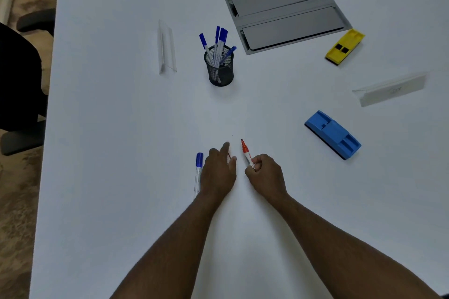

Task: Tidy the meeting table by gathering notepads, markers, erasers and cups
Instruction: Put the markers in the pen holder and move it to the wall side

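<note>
Looks like the marker-gathering step is underway, with erasers still waiting and no cups or notepads anywhere in view.

Starting at the left: a black office chair [17,75] sits off the edge of the smooth white bench [121,177]. A clear acrylic tent-shaped name holder [166,48] stands on it, empty as far as can be told. Next, a slim blue-capped marker with a pale barrel [198,172] lies flat on the bench, just beside the left hand [218,175]. That hand is palm-down with fingers loosely spread, holding nothing; there's a thin red sliver under its fingertips, too small to identify.

Further back in the middle, a black wire-mesh cylinder pen cup [220,68] already holds a bunch of blue-capped pens, so that's probably where the loose markers go. The right hand [264,175] is pinching a red-capped marker with a white body [246,153], tip pointing away.

Next move, at a guess: the left hand grabs the blue marker, then both get dropped upright into the mesh cup, which needs a forward reach.

To the right: a grey metal recessed cable hatch [288,14], a chunky blue plastic eraser with a dark felt base [332,133], a yellow plastic eraser [345,46] and another clear name holder [391,90], blurred.
</note>
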### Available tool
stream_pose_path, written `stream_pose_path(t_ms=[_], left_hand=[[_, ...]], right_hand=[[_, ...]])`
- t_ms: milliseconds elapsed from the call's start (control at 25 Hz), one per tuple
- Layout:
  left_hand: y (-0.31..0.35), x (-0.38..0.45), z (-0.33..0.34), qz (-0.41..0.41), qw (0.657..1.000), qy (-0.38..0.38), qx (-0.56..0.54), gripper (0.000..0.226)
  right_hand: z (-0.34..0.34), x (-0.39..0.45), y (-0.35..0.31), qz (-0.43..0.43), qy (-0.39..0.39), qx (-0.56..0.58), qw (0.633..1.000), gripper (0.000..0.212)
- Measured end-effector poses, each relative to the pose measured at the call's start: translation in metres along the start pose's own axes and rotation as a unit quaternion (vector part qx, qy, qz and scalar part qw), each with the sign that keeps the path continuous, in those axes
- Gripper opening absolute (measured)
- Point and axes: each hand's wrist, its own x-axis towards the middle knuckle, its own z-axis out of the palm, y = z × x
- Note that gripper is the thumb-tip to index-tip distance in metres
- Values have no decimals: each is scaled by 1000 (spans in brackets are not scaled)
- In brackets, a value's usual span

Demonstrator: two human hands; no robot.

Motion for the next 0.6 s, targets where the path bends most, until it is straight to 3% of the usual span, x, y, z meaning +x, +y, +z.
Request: stream_pose_path(t_ms=[200,320,400,480,600], left_hand=[[14,25,7,-11,998,-24,52,25],[11,28,0,-84,991,-57,-82,16],[9,28,-8,-196,930,-69,-302,11],[9,24,-20,-269,831,-56,-484,7],[6,24,-33,-304,742,-20,-597,7]], right_hand=[[-18,-5,13,21,-23,20,999,15],[-21,-12,16,5,-39,35,999,14],[-21,-19,13,-23,-27,56,998,14],[-21,-25,8,-53,-10,73,996,15],[-20,-34,-1,-100,-12,91,991,16]])
